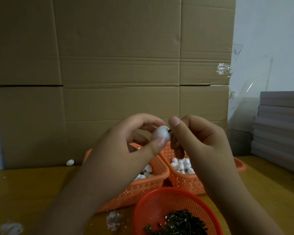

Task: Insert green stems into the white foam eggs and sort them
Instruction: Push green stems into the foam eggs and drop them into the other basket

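Nearest, the round basket [161, 202] holds many unused stems [178, 223]. Above it, the left hand [126, 141] pinches an egg [159, 134] while the right hand [199, 138] pinches a stem [169, 131] partly pushed in. Behind, two baskets [153, 182] hold eggs; much seems left.

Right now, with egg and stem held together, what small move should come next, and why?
Probably the right hand should push the green stem further into the foam egg that the left hand pinches: a short dark stub shows between them, so it seems only partly seated.
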### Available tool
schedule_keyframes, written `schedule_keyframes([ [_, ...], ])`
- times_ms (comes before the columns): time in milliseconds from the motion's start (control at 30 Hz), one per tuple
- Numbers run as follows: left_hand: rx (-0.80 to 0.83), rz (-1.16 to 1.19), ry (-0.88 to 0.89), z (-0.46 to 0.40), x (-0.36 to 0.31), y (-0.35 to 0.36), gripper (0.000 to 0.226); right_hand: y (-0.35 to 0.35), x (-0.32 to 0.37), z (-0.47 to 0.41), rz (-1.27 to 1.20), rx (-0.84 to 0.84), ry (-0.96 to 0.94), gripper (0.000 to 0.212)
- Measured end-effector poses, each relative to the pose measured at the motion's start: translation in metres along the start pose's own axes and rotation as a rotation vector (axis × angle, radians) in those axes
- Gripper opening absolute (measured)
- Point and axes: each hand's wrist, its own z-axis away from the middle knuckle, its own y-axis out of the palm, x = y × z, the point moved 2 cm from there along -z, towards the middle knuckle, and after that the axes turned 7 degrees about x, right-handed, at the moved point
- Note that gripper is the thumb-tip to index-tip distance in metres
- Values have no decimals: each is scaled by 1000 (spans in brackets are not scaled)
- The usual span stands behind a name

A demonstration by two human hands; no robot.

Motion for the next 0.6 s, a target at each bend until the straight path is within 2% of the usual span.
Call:
schedule_keyframes([
  [100, 18, -42, -1, 0, 2, 0, 25, 1, 2, 2, 326, -5, -139, 36],
  [167, -6, -69, 5, 0, 4, 0, 29, 1, 3, 4, 422, -9, -183, 34],
  [233, -41, -87, 37, -1, 3, -1, 26, 0, 2, 3, 325, -27, -152, 36],
  [300, -68, -102, 68, -2, 2, -2, 25, -3, 2, 1, 165, -54, -57, 29],
  [400, -83, -31, 53, -3, 5, -5, 28, -3, -2, -1, -111, 54, 208, 13],
  [500, -85, 44, 54, -3, 7, -5, 28, 0, -5, -1, -339, 245, 366, 23],
  [600, -104, 5, 66, -3, 5, -5, 29, -1, -4, -2, -396, 254, 365, 34],
])
